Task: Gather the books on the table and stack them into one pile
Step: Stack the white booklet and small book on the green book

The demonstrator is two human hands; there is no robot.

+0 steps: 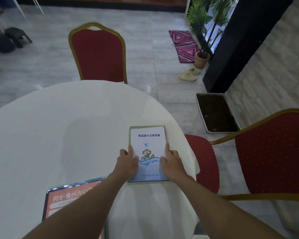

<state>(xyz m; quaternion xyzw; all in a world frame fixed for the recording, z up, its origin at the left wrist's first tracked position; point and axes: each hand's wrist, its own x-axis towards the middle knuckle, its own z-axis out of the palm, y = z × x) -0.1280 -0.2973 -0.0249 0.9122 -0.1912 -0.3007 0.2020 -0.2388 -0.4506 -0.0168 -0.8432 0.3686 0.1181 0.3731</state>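
A white booklet (148, 140) with blue print and a plane picture lies on top of a slightly larger green-edged book (164, 129), near the right edge of the round white table (59, 128). My left hand (127, 163) presses against the pile's left edge. On the opposite edge rests my right hand (173, 163), thumb on the cover. An orange book with a dark border (71, 192) lies at the table's front, partly hidden by my left forearm.
A red chair with a gold frame (98, 52) stands behind the table, another (269, 156) at the right. On the floor to the right are a dark tray (216, 112), a potted plant (201, 59), slippers (188, 74) and a patterned mat (183, 44).
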